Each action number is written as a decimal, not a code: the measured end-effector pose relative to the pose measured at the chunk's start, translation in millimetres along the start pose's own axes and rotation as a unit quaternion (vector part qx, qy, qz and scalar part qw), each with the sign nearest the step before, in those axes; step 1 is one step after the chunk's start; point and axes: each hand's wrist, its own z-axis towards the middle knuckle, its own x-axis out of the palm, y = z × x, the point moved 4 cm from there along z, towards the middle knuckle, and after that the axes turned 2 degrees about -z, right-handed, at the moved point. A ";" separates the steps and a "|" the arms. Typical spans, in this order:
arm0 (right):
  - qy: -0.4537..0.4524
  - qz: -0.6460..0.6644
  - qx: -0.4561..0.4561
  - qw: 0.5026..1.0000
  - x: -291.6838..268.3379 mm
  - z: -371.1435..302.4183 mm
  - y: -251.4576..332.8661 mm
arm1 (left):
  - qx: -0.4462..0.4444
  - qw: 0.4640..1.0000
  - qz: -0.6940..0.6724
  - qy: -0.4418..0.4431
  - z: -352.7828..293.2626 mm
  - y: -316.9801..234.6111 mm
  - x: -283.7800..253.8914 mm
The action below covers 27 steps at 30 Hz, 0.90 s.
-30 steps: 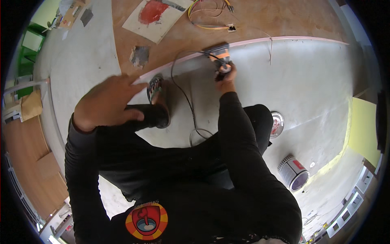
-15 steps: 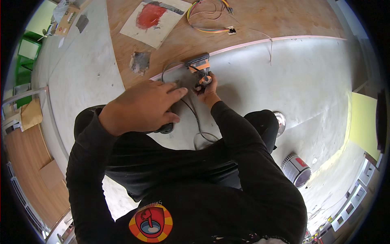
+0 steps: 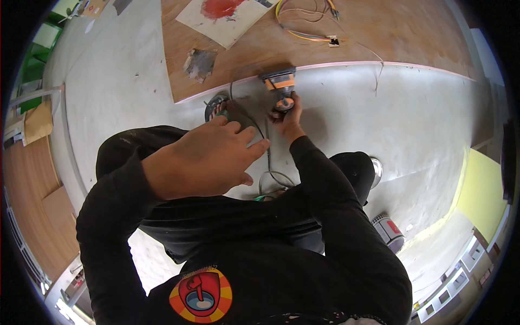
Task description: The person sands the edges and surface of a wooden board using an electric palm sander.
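My right hand (image 3: 292,118) is wrapped round the body of an orange and black power sander (image 3: 280,85). The sander's flat pad lies along the pink-edged front of a brown wooden panel (image 3: 357,32). A dark cord (image 3: 251,117) runs from near the tool down toward my legs. My left hand (image 3: 203,158) is raised over my thigh, back of the hand up, fingers stretched and apart, holding nothing. Below the panel's left corner, a sandaled foot (image 3: 215,108) shows past my left fingers.
On the panel lie a sheet with a red patch (image 3: 222,24), a worn grey sandpaper piece (image 3: 200,64) and a bundle of coloured wires (image 3: 309,37). To my right stand a metal tin (image 3: 388,232) and a round shiny object (image 3: 376,172). A yellow panel (image 3: 481,189) is farther right.
The view has shifted and tilted. My left hand has drawn back toward me, away from the sander, uncovering the foot. The right hand still grips the sander at the panel's edge.
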 end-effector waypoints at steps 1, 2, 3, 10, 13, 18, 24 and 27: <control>0.038 0.017 0.023 0.999 4.4 1.3 -13.9 | 0.003 1.000 -0.003 -0.009 1.0 -1.5 0.0; 0.075 0.034 0.048 0.995 14.3 -4.7 -26.1 | 0.000 1.000 -0.004 -0.009 1.0 -0.2 4.2; 0.076 0.032 0.051 0.995 22.0 -9.2 -35.8 | 0.010 1.000 0.004 -0.019 1.5 0.8 9.5; 0.043 0.125 0.046 0.990 20.3 -13.3 -14.8 | 0.007 1.000 -0.004 -0.001 -6.8 4.1 16.3; 0.020 0.143 0.005 0.989 -2.1 1.9 14.7 | -0.003 1.000 -0.010 -0.019 -12.8 5.3 15.8; 0.021 0.114 -0.050 0.992 -3.9 6.9 12.0 | 0.001 0.999 -0.020 -0.038 -23.7 8.7 29.8; 0.074 0.110 0.024 0.991 32.5 -10.5 -47.4 | 0.009 0.999 0.000 -0.051 -20.4 3.0 32.8; 0.104 0.124 0.057 0.985 30.7 -7.7 -56.1 | 0.016 0.998 0.006 -0.056 -17.0 1.9 35.6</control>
